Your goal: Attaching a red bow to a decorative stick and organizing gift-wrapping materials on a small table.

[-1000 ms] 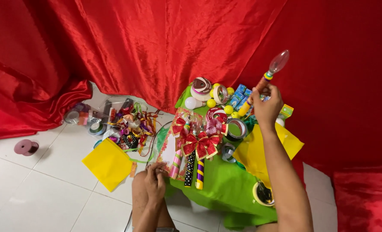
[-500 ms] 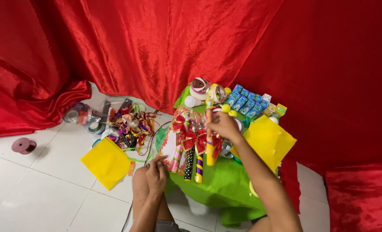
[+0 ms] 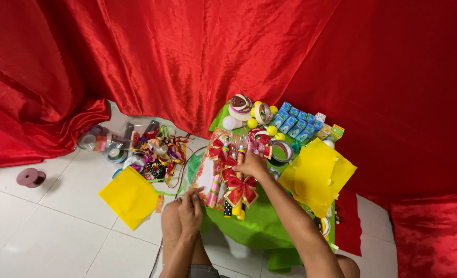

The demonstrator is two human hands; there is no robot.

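The right hand rests on the green table, fingers curled down over a red and gold bow and the upright tubes beside it (whether it truly grips any of them cannot be told). The left hand lies off the table's near-left edge, fingers loosely bent on the person's knee, holding nothing. A yellow sheet covers the table's right side; another yellow sheet lies on the floor left of the table.
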